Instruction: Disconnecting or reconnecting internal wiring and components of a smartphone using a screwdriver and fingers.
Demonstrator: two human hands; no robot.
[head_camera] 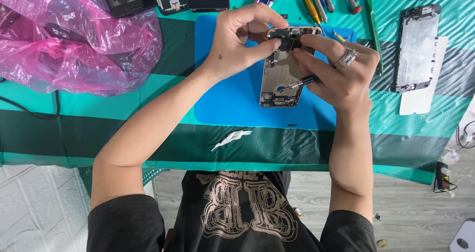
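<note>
Slippage looks the likeliest trouble: the right hand (341, 76) holds a small screwdriver (303, 82), tip inside the opened phone shell (281, 76), and a jolt could gouge parts or flick a screw away. The left hand (242, 42) pinches the shell's top end, on the blue mat (227, 98) at desk centre. At ten o'clock, a pink plastic bag (74, 39) holds dark items, hard to identify.

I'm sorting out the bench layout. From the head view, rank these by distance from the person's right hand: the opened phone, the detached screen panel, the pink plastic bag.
1. The opened phone, on the blue mat, touched by the right hand, which holds a small screwdriver to it.
2. The detached screen panel, on the hand's right near the table edge.
3. The pink plastic bag, far left, beyond the left hand.
</note>
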